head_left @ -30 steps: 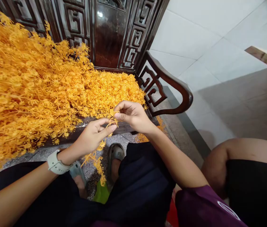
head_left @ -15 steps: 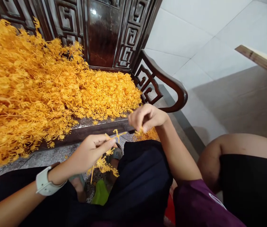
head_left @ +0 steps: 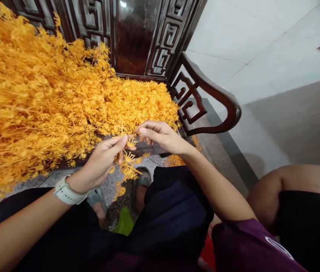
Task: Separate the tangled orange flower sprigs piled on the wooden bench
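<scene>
My left hand (head_left: 104,158), with a pale watch on the wrist, is closed in a pinch on an orange plastic flower sprig (head_left: 130,168). The branching sprig hangs below the fingers, over the gap between my knees. My right hand (head_left: 158,136) meets it from the right, thumb and index finger together at the sprig's upper end and the other fingers loosely bent. Exactly what lies between those fingertips is partly hidden. Just behind both hands, a large heap of orange plastic flowers (head_left: 71,98) covers the bench seat.
The dark carved wooden bench has a curved armrest (head_left: 219,94) on the right. Loose orange pieces (head_left: 173,160) lie on the floor beneath it. A green object (head_left: 124,223) sits between my feet. Another person's bent leg (head_left: 298,185) is close on my right.
My right hand has moved left and up, from apart with a small orange piece to my left hand's fingertips. My left hand has risen slightly with the sprig. The view has shifted.
</scene>
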The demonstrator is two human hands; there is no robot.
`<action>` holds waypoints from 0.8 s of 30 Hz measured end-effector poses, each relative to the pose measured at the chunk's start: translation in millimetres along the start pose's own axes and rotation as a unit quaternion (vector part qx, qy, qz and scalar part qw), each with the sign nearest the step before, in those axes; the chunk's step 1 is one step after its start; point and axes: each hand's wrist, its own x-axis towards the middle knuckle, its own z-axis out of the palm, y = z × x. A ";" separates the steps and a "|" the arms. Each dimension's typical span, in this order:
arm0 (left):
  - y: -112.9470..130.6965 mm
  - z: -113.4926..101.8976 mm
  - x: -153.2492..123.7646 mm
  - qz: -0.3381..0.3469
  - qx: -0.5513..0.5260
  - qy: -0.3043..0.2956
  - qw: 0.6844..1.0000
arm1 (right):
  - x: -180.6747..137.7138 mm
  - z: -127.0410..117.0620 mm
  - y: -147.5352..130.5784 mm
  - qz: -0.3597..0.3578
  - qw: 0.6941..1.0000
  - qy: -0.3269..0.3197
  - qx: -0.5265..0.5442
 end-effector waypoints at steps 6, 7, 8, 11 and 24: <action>0.5 1.6 1.9 0.048 -0.037 -0.005 0.998 | 1.1 26.6 0.4 -0.037 0.999 -0.019 0.001; 0.4 2.1 1.2 0.051 -0.034 0.003 0.998 | 1.3 25.7 1.2 -0.042 0.999 -0.011 -0.001; 0.3 2.6 0.1 0.052 -0.030 0.009 0.998 | 1.3 23.9 1.5 -0.047 0.999 -0.002 -0.005; 0.4 3.4 -3.8 0.069 -0.020 0.029 0.997 | 1.3 17.1 -0.6 -0.056 0.998 0.015 -0.025; 26.8 -13.4 -29.1 0.423 0.328 -0.049 0.843 | 33.1 -8.8 44.9 0.115 0.981 0.149 0.056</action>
